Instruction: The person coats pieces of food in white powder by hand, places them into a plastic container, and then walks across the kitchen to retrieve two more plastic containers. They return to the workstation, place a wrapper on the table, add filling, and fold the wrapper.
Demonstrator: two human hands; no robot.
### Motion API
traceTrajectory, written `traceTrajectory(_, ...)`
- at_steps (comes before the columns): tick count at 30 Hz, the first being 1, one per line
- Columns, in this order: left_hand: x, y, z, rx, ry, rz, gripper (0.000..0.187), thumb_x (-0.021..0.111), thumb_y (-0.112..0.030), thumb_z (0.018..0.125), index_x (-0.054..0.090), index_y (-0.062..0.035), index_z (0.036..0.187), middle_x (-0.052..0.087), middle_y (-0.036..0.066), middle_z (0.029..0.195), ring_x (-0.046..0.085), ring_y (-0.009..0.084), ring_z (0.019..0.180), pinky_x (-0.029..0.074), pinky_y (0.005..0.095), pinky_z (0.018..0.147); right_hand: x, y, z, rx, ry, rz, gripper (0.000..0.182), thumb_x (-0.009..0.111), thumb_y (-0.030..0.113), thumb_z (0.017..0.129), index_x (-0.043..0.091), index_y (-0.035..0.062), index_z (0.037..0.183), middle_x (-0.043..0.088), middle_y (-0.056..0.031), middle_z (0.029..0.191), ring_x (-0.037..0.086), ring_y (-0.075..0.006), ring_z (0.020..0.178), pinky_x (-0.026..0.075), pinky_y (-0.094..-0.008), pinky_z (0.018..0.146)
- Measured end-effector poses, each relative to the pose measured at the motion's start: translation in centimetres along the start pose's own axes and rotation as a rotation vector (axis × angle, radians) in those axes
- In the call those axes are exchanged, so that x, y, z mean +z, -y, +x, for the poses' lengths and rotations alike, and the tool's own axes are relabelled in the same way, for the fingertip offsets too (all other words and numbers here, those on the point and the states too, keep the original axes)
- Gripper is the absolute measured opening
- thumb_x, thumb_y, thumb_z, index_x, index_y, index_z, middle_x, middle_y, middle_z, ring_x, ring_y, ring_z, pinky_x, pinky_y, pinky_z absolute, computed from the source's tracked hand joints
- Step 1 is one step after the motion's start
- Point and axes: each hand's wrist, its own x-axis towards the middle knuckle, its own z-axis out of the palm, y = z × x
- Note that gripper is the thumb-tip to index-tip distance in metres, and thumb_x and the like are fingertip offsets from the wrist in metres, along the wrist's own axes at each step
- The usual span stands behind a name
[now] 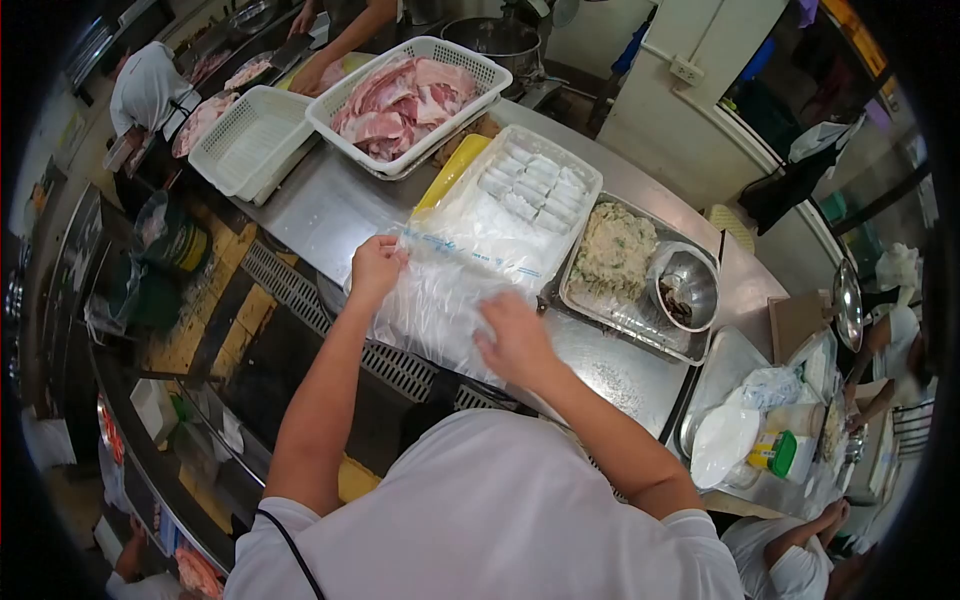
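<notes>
Clear plastic bags (430, 315), with blue print along one edge, hang in wrinkled layers over the near edge of the steel table. My left hand (378, 268) is closed on their upper left edge. My right hand (518, 340) is over the plastic's right side, slightly blurred, thumb and fingers apart. Beyond them a white tray (592, 182) holds several pale wrapped pieces (530, 188) in rows on white powder; part of the plastic lies over its near end. To the right, a metal tray (665, 345) carries a pale minced mixture with green bits (612, 250) and a steel bowl (690, 285).
A white basket of raw meat (405, 105) and another white basket (250, 145) stand at the back left. A yellow board (452, 170) lies beside the tray. A white plate (722, 445) and a green-lidded tub (775, 452) sit at right. Other people work around.
</notes>
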Motion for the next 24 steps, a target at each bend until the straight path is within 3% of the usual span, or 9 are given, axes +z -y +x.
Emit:
traceTrajectory(2, -0.3, 0.2, 0.4, 0.041, -0.012, -0.013, 0.031, 0.073, 0.000, 0.096, 0.063, 0.0049, 0.125, 0.076, 0.010, 0.099, 0.068, 0.0139, 0.080, 0.055, 0.0275, 0.072, 1.9, 1.0, 0.4, -0.166, 0.034, -0.078, 0.053, 0.077, 0.018, 0.086, 0.063, -0.0032, 0.132, 0.062, -0.0283, 0.126, 0.056, -0.0470, 0.125, 0.045, -0.0506, 0.111)
traceTrajectory(5, -0.2, -1.4, -0.7, -0.006, -0.001, -0.040, 0.033, 0.072, 0.003, 0.095, 0.062, 0.0058, 0.126, 0.076, 0.010, 0.099, 0.069, 0.0135, 0.082, 0.055, 0.0267, 0.072, 2.6, 1.4, -0.4, -0.184, 0.052, -0.135, 0.054, 0.077, 0.017, 0.086, 0.062, -0.0052, 0.132, 0.061, -0.0295, 0.127, 0.056, -0.0467, 0.127, 0.046, -0.0506, 0.110)
traceTrajectory(8, -0.8, -4.5, -2.7, -0.035, 0.045, -0.221, 0.039, 0.073, 0.005, 0.094, 0.061, 0.0054, 0.130, 0.076, 0.010, 0.099, 0.070, 0.0133, 0.085, 0.055, 0.0256, 0.074, -0.2, 3.5, 0.3, 0.081, 0.045, 0.118, 0.060, 0.080, 0.019, 0.085, 0.059, -0.0066, 0.135, 0.059, -0.0315, 0.133, 0.054, -0.0478, 0.131, 0.044, -0.0511, 0.114)
traceTrajectory(12, -0.6, -8.2, -5.2, 0.176, 0.156, -0.139, 0.044, 0.077, 0.006, 0.090, 0.061, 0.0039, 0.131, 0.078, 0.013, 0.103, 0.072, 0.0137, 0.091, 0.057, 0.0267, 0.078, -5.0, 0.6, 5.4, 0.048, -0.335, 0.017, 0.076, 0.082, 0.017, 0.083, 0.049, -0.0050, 0.148, 0.055, -0.0318, 0.143, 0.048, -0.0498, 0.139, 0.038, -0.0493, 0.122)
traceTrajectory(14, -0.3, -11.5, -6.6, 0.244, 0.259, -0.182, 0.045, 0.076, 0.009, 0.090, 0.061, 0.0036, 0.132, 0.078, 0.013, 0.103, 0.072, 0.0132, 0.093, 0.057, 0.0265, 0.079, -9.2, 0.9, 8.2, 0.019, -0.305, 0.176, 0.084, 0.084, 0.015, 0.080, 0.045, -0.0039, 0.152, 0.055, -0.0296, 0.145, 0.051, -0.0445, 0.139, 0.039, -0.0462, 0.121)
traceTrajectory(17, -0.3, -15.3, -7.6, 0.261, 0.472, -0.188, 0.053, 0.076, 0.013, 0.088, 0.059, 0.0014, 0.137, 0.078, 0.009, 0.101, 0.070, 0.0109, 0.093, 0.056, 0.0249, 0.082, -12.3, -1.0, 9.8, 0.075, -0.047, 0.301, 0.078, 0.085, 0.014, 0.079, 0.052, -0.0029, 0.148, 0.056, -0.0271, 0.146, 0.054, -0.0363, 0.138, 0.039, -0.0418, 0.120)
traceTrajectory(18, -0.2, -15.7, -7.5, 0.277, 0.484, -0.199, 0.052, 0.076, 0.012, 0.088, 0.060, 0.0012, 0.136, 0.078, 0.009, 0.101, 0.070, 0.0111, 0.093, 0.056, 0.0252, 0.083, -12.8, -2.7, 10.9, -0.106, 0.077, 0.407, 0.059, 0.085, 0.011, 0.080, 0.065, -0.0028, 0.134, 0.068, -0.0200, 0.125, 0.065, -0.0276, 0.116, 0.050, -0.0386, 0.101)
traceTrajectory(21, -0.4, -17.1, -7.0, 0.351, 0.440, -0.179, 0.048, 0.077, 0.011, 0.088, 0.063, 0.0006, 0.133, 0.079, 0.010, 0.101, 0.071, 0.0120, 0.094, 0.056, 0.0266, 0.085, -14.1, -2.7, 10.1, 0.239, 0.101, 0.617, 0.030, 0.083, 0.007, 0.082, 0.073, -0.0017, 0.109, 0.070, -0.0074, 0.094, 0.064, -0.0203, 0.089, 0.052, -0.0365, 0.078)
traceTrajectory(24, -0.7, -17.4, -6.7, 0.445, 0.250, -0.103, 0.040, 0.078, 0.006, 0.088, 0.068, -0.0001, 0.127, 0.079, 0.010, 0.103, 0.071, 0.0143, 0.098, 0.056, 0.0305, 0.091, -15.2, -1.0, 7.9, 0.212, -0.245, 0.672, 0.020, 0.082, 0.004, 0.081, 0.067, -0.0019, 0.091, 0.061, -0.0039, 0.075, 0.056, -0.0135, 0.074, 0.047, -0.0350, 0.064)
